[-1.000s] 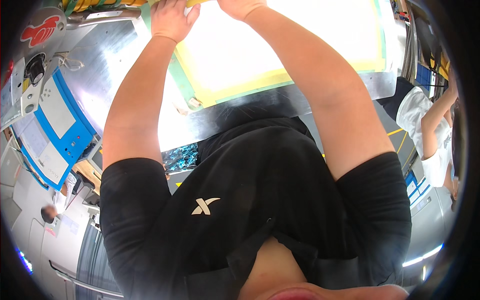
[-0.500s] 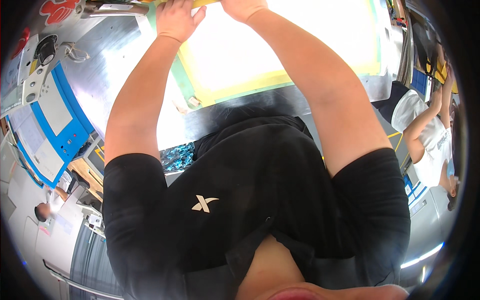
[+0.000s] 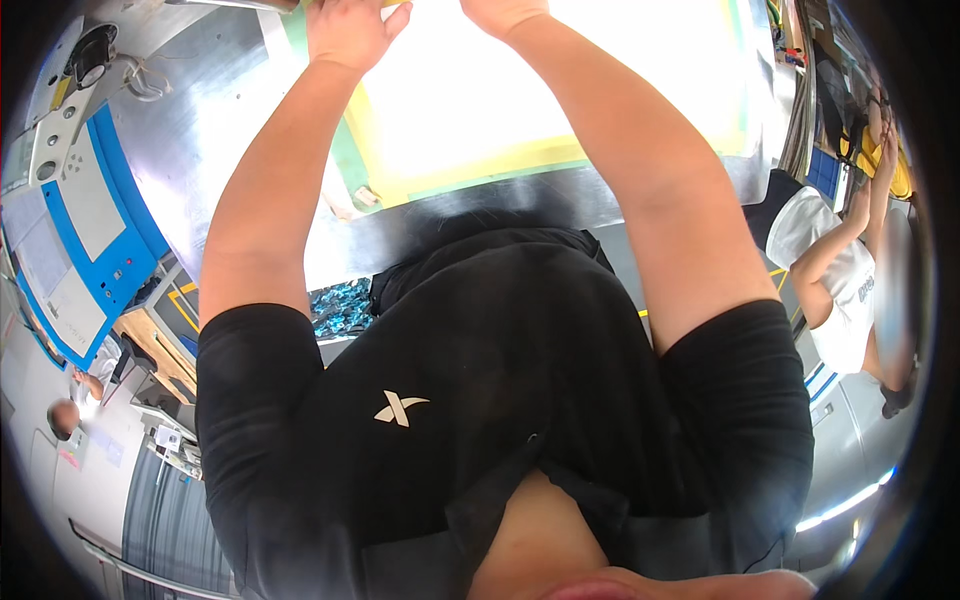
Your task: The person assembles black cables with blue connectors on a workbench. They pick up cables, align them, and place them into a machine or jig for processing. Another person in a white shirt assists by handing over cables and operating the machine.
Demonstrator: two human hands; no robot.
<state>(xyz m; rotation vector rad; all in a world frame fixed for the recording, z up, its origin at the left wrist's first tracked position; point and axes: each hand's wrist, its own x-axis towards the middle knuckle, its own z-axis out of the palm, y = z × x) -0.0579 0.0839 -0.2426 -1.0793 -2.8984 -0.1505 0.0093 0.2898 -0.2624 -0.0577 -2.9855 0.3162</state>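
Note:
A brightly lit white panel (image 3: 455,110), bordered by yellow tape (image 3: 480,176) and green tape, lies on a metal worktable (image 3: 500,204). My left hand (image 3: 348,32) rests at the panel's far left, its thumb stretched away from the fingers. The fingertips run out of the picture at the top. A sliver of something yellow shows beside that thumb. My right hand (image 3: 504,14) is at the far edge of the view, above the panel. Its fingers are cut off, so what it touches is hidden. Both forearms reach across the panel.
A blue and white control cabinet (image 3: 118,240) stands at the left, below a grey machine part with knobs (image 3: 50,145). Shiny blue material (image 3: 342,308) shows under the table edge. A person in a white shirt (image 3: 825,275) works at the right; another person (image 3: 85,392) is far left.
Both hands have moved slightly up toward the top edge, and the right one a little rightward. Less of the yellow strip between them shows. The surroundings have shifted slightly in view.

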